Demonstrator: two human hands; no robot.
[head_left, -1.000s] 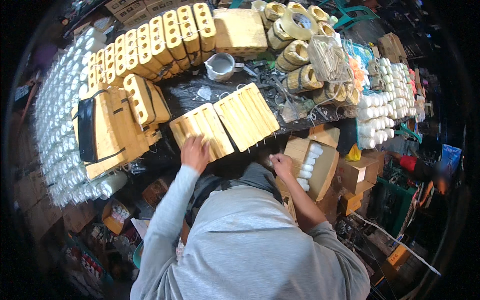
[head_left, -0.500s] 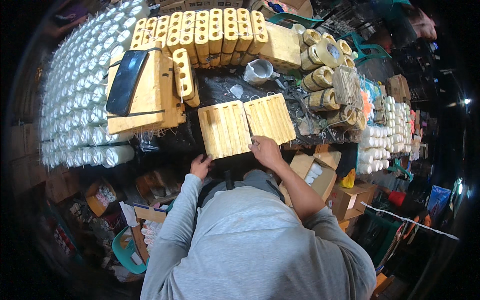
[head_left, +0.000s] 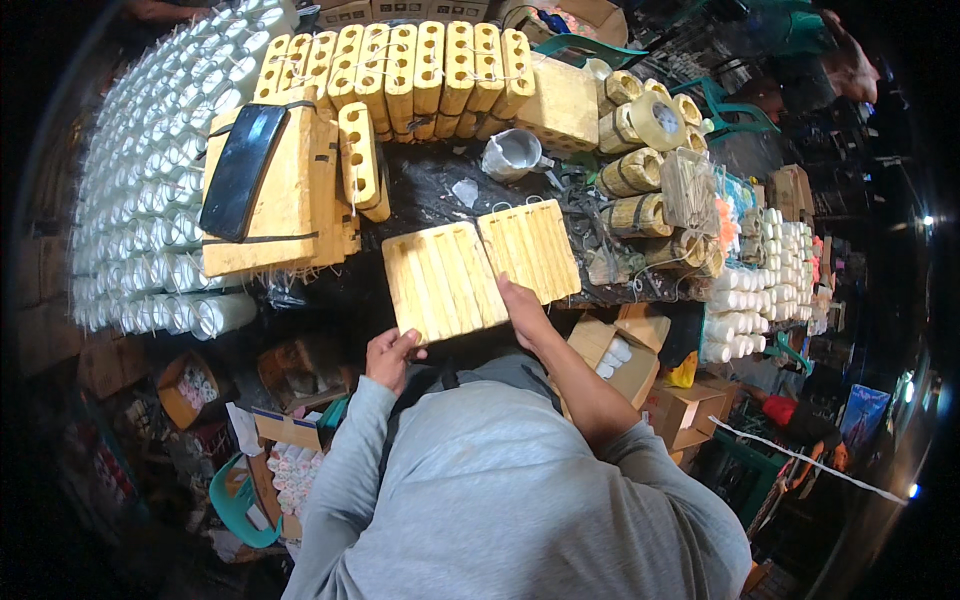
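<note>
The left hand [head_left: 391,359] and right hand [head_left: 524,312] grip a grooved slab [head_left: 442,285] between them; positioning, I'd say. Shifting it calls for minding the twin slab [head_left: 537,248] just beyond.

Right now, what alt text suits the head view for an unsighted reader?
The left hand and right hand hold a grooved yellow slab by its near left corner and right edge. A similar slab lies beside it; upright yellow blocks with holes line up beyond.

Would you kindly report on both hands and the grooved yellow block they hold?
Left hand on near-left corner of grooved yellow block. Right hand on its right edge. Second grooved block close on the right.
</note>
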